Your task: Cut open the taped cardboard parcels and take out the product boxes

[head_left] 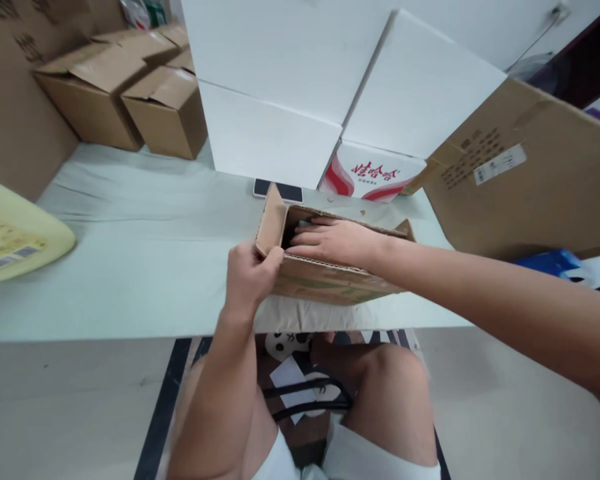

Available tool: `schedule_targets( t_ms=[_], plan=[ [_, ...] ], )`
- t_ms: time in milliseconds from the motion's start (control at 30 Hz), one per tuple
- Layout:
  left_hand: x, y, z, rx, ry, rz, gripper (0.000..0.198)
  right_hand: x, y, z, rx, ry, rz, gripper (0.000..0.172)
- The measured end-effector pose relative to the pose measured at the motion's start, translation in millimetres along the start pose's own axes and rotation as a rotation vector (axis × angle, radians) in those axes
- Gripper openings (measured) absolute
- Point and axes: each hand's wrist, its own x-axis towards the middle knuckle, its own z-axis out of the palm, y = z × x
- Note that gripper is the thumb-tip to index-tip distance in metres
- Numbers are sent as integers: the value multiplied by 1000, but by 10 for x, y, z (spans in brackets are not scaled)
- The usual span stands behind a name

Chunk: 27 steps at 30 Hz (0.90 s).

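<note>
A brown cardboard box (337,283) stands on the table in front of me with its top flaps up. My left hand (250,270) pinches the box's left flap (271,225) near the front corner, thumb on the inner side. Reaching across from the right, my right hand (330,239) lies in the opening with its fingers stretched out flat and pointing left. What sits beneath that palm is mostly hidden; only a small pale green bit shows by the fingertips.
Behind the box lies a phone-like dark slab (279,190). White panels (275,133) and a red-and-white carton (373,172) stand at the back. Closed cardboard boxes (167,120) are back left, a yellow-green bottle (20,230) at left, and a large cardboard sheet (535,180) at right.
</note>
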Motion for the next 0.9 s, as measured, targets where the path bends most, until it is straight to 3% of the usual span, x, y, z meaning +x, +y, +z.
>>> schedule_targets(
  t_ms=[100,233,400,533,633,700,800,900],
  plan=[
    [29,-11,95,88,125,34,42,-18,63,-26,-106,18,-35,37],
    [55,-48,188,166,255,122,52,-229,49,-264,-164,47,-13,37],
    [91,-102,247,171,325,128,55,-624,-60,-502,-209,110,137,34],
    [116,-136,218,158,400,134,52,-908,-127,-467,-27,7,332,31],
    [124,-170,169,148,376,158,49,-934,-119,-433,177,-73,561,41],
    [119,-188,135,142,353,175,47,-874,-98,-428,244,-110,668,63],
    [101,-194,87,150,314,190,46,-764,-70,-394,266,-217,726,109],
    [82,-179,55,173,267,201,50,-711,-36,-337,204,-283,711,119]
  ],
)
